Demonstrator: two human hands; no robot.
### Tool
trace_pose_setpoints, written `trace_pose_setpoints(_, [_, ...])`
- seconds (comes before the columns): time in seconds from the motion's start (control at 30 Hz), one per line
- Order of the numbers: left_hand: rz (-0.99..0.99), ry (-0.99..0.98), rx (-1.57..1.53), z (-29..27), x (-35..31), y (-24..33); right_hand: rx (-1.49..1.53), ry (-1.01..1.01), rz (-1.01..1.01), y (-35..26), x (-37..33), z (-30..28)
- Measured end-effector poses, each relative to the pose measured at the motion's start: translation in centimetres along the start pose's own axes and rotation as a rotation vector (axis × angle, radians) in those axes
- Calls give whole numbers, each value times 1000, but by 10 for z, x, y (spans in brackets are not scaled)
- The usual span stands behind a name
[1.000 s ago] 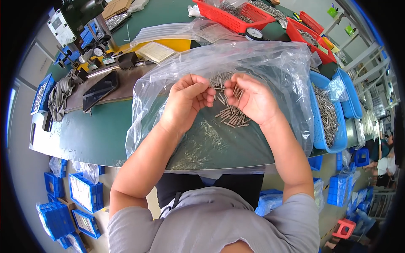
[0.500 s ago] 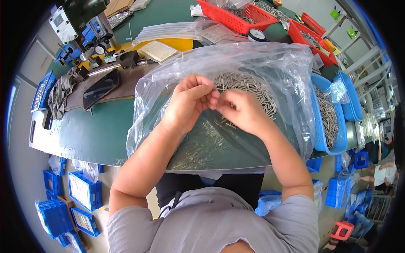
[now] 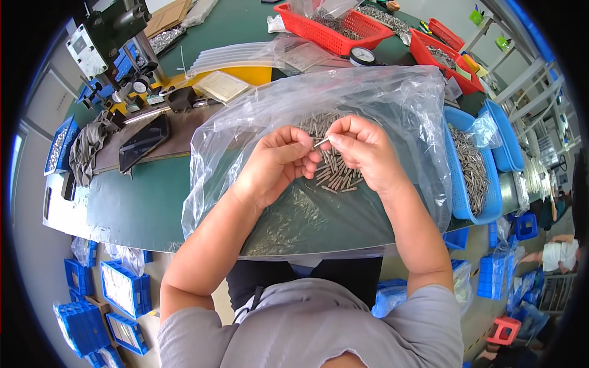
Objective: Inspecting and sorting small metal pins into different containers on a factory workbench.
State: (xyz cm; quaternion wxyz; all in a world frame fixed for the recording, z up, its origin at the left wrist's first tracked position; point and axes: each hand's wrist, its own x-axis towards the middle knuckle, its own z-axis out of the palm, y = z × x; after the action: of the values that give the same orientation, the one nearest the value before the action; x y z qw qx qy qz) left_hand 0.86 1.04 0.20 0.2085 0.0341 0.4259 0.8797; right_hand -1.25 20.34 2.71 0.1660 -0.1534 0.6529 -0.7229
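Observation:
Between my two hands a thin metal pin [image 3: 321,141] spans the gap over the table, one end at each hand. My left hand [image 3: 277,161] pinches it between thumb and forefinger, the other fingers curled below. On the other end, the thumb and forefinger of my right hand [image 3: 368,152] are closed. Beneath them, a pile of small metal pins [image 3: 336,178] lies on a clear plastic bag [image 3: 399,89] spread over the green tabletop [image 3: 135,208]. My hands hide part of this pile.
A blue basket [image 3: 457,199] of metal pins stands at the right. Red baskets [image 3: 334,38] with metal parts and a round dial gauge [image 3: 362,56] are at the back. On the left lie a phone [image 3: 145,142], a grey cloth [image 3: 89,147] and a gauge stand [image 3: 144,52].
My right hand has turned from knuckles-up to a raised pinch, its thumb showing. The pin now shows plainly between both hands. The view has shifted slightly.

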Motion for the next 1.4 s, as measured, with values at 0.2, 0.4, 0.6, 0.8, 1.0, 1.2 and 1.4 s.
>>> trace_pose_setpoints(0.2, [10, -27, -30, 0, -1, 1, 1, 1, -1, -4, -1, 2])
trace_pose_setpoints(0.4, [28, -41, -24, -1, -1, -1, -27, -53, 4, 0, -2, 10])
trace_pose_setpoints(0.6, [32, -37, 24, -2, -1, -2, 51, -81, 1, 0, -2, 12])
trace_pose_setpoints(0.8, [27, -33, 51, -2, 0, -2, 27, -65, 3, 2, -2, 9])
trace_pose_setpoints(1.0, [91, 42, 39, -4, 1, 3, 300, 40, 50, 8, 7, -12])
trace_pose_setpoints(1.2, [198, 99, -33, -7, -1, 8, 625, -12, 152, 16, 16, -15])
trace_pose_setpoints(1.4, [182, 136, -45, -4, 0, 4, -1023, 121, -237, 28, 7, 5])
